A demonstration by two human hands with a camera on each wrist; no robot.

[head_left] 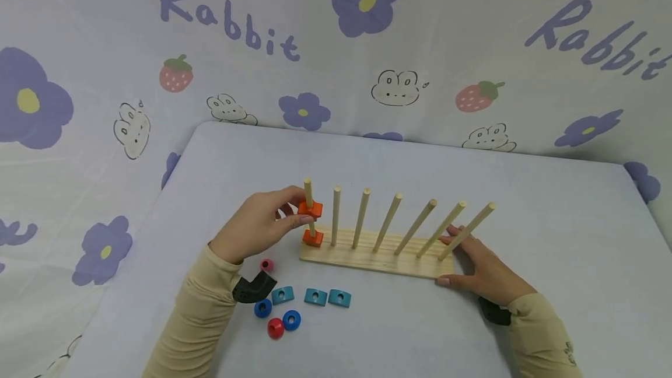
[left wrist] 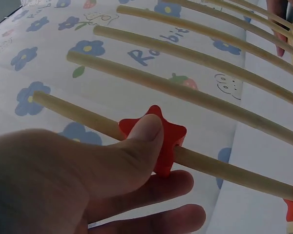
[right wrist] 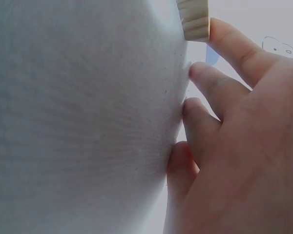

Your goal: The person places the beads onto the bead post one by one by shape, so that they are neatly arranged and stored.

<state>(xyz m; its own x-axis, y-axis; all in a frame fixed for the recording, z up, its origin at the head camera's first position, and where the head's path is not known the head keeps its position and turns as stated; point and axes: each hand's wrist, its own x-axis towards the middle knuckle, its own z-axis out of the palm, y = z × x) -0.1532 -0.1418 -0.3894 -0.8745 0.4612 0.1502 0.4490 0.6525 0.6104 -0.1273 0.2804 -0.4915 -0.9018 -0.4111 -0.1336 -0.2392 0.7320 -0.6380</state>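
Star piece [left wrist: 156,134], orange, on end peg [head_left: 308,206] of peg board [head_left: 367,256].
L hand [head_left: 257,223] pinches star mid-peg, above 2nd orange piece [head_left: 312,238] at board base. R hand [head_left: 475,267] flat, fingers straight, pressing board's opposite end on counter [head_left: 551,238].

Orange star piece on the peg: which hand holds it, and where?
The left hand pinches the orange star-shaped piece by its edges, thumb over fingers.
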